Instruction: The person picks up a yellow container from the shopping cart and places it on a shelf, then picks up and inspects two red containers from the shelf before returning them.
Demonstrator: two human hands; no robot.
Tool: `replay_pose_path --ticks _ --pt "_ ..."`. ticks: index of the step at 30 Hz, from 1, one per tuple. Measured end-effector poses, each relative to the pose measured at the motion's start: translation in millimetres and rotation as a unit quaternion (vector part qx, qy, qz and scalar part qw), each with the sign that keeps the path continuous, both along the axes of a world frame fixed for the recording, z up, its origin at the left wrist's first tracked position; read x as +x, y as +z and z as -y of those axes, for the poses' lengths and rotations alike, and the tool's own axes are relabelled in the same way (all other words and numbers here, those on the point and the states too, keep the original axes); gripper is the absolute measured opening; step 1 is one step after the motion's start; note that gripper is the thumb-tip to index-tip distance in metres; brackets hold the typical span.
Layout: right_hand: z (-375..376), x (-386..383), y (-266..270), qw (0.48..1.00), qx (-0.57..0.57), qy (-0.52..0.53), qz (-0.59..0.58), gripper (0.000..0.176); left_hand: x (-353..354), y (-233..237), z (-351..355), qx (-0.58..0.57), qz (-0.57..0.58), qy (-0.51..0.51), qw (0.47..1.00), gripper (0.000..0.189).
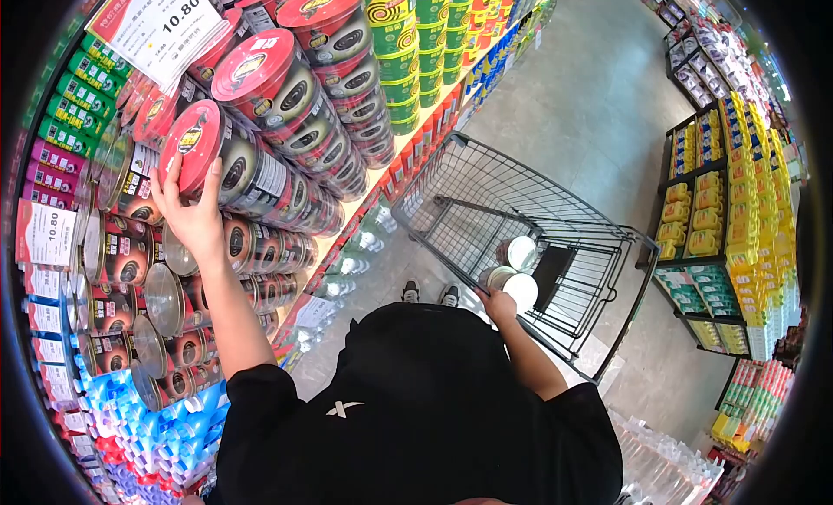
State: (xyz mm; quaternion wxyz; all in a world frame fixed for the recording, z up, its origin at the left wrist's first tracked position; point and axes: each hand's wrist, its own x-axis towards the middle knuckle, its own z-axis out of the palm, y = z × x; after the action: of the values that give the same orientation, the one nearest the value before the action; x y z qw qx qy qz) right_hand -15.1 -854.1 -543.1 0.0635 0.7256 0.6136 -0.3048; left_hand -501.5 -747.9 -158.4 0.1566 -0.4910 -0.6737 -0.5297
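Observation:
My left hand point(193, 212) reaches up to the shelf, its fingers spread around the red lid of a clear container point(193, 142) that tops a stack. Dark coils show through the container's side. Similar red-lidded containers point(253, 67) stand in stacks beside it. My right hand point(498, 305) is closed on the side rim of a wire shopping cart point(555, 212). Inside the cart, near that hand, are round containers with white tops point(521, 291).
Green tubs point(401, 62) are stacked farther along the shelf. A price sign point(160, 28) hangs over the stacks. Blue bottles point(169, 431) fill the lower left. Across the aisle floor point(568, 88), a rack holds yellow bottles point(746, 188).

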Motion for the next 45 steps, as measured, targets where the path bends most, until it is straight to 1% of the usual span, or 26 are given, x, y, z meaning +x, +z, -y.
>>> replay_pose_path --ticks 2,5,7,8,9,11,14,18,21,24,28,31,32,35,36,39,40,43,45 --pt "2.4 -0.5 1.0 1.000 0.002 -0.002 0.000 0.062 -0.3 0.6 1.6 -0.018 -0.007 0.003 1.000 0.067" --pt "3.9 -2.1 1.8 1.000 -0.002 -0.007 0.000 0.063 4.3 -7.5 -0.5 0.048 0.005 -0.017 0.999 0.080" --pt "6.8 -1.5 -4.2 1.000 -0.007 -0.009 -0.005 0.064 26.8 -3.0 16.8 0.031 -0.065 0.042 0.997 0.087" --pt "9.0 -2.0 -8.3 1.000 -0.003 -0.011 -0.002 0.065 34.7 -9.8 23.2 0.091 -0.004 -0.035 0.995 0.083" --pt "11.1 -2.5 -10.8 1.000 -0.005 -0.013 0.000 0.064 44.0 -17.2 31.1 0.138 0.000 -0.092 0.986 0.079" --pt "13.6 -3.8 -14.0 1.000 -0.006 -0.013 0.002 0.064 74.4 -22.2 43.0 0.167 0.005 -0.190 0.967 0.074" --pt "20.0 -8.2 -14.3 1.000 0.000 -0.013 0.009 0.062 102.0 -53.1 56.1 0.100 0.118 -0.301 0.941 0.073" --pt "29.3 -12.7 -6.9 1.000 -0.012 -0.006 0.008 0.067 109.9 -100.1 52.4 0.000 0.204 -0.328 0.923 0.073" --pt "38.9 -14.0 -11.3 1.000 0.005 -0.014 0.018 0.059 108.8 -118.0 54.4 -0.055 0.245 -0.348 0.903 0.072" --pt "49.2 -14.5 -17.1 0.999 0.014 -0.016 0.024 0.060 109.6 -130.2 63.6 -0.091 0.265 -0.364 0.889 0.070" --pt "59.3 -15.4 -20.6 0.999 0.001 0.000 0.038 0.062 115.3 -137.6 85.6 -0.097 0.265 -0.376 0.883 0.066" --pt "69.0 -15.4 -15.4 0.999 -0.008 0.005 0.030 0.062 121.9 -141.6 105.4 -0.114 0.292 -0.359 0.879 0.063" --pt "72.6 -15.9 -14.3 0.999 -0.010 0.005 0.032 0.062 126.3 -140.7 112.5 -0.117 0.298 -0.348 0.881 0.059" --pt "88.9 -13.0 -20.6 1.000 -0.002 0.012 0.013 0.062 130.4 -144.2 133.5 -0.128 0.318 -0.341 0.875 0.054" --pt "93.0 -14.9 -15.3 1.000 -0.015 0.009 0.015 0.062 134.0 -139.7 139.8 -0.123 0.305 -0.346 0.879 0.050" --pt "114.4 -13.8 -23.3 1.000 -0.012 0.017 0.006 0.063 139.4 -140.6 160.0 -0.130 0.311 -0.338 0.879 0.049" --pt "123.2 -15.0 -28.6 1.000 0.010 0.013 0.004 0.063 142.9 -139.8 167.4 -0.133 0.305 -0.338 0.880 0.049" --pt "147.7 -18.0 -37.1 0.999 0.031 0.019 0.004 0.063 158.1 -135.8 192.8 -0.134 0.339 -0.348 0.864 0.050" --pt "165.7 -19.7 -41.6 0.999 0.048 0.020 -0.014 0.062 165.8 -132.2 208.0 -0.159 0.362 -0.337 0.854 0.049"
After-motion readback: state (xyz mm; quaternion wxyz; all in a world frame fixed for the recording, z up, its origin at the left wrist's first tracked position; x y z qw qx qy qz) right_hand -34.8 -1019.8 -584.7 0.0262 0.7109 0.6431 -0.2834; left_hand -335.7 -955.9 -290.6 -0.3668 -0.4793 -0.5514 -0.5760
